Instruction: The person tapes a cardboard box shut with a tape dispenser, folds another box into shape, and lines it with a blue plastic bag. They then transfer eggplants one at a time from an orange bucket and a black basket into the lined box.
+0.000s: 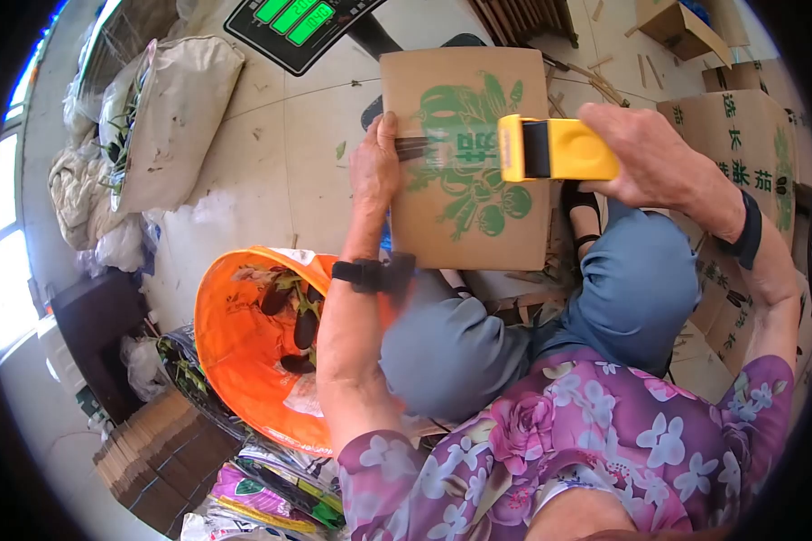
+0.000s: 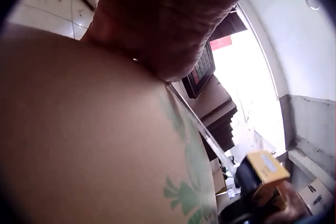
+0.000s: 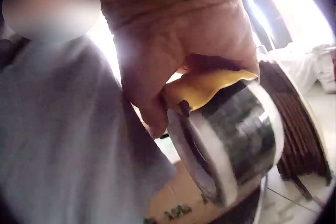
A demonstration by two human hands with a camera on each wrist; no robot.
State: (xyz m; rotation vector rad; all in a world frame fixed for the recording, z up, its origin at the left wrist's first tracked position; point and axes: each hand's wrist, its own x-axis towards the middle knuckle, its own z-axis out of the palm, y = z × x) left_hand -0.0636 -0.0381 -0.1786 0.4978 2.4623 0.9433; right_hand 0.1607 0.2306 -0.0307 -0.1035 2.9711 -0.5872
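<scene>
A cardboard box (image 1: 474, 212) with green vegetable print stands in front of the person's knees in the head view. The left hand (image 1: 374, 167) grips its left edge, thumb near the top face. A strip of clear tape (image 1: 412, 148) runs from beside that thumb across the top. The right hand (image 1: 650, 158) holds a yellow tape dispenser (image 1: 586, 151) over the box's right side. In the left wrist view the tape (image 2: 202, 129) stretches taut between the left hand (image 2: 163, 19) and the dispenser (image 2: 262, 169). The right wrist view shows the tape roll (image 3: 236, 134) below the right hand's fingers.
An orange bucket (image 1: 221, 352) with eggplants stands left of the person. A scale (image 1: 298, 27) with green digits is at the top. More printed boxes (image 1: 740, 135) stand at right, flattened cardboard (image 1: 167, 460) at lower left, and a white sack (image 1: 180, 117) at upper left.
</scene>
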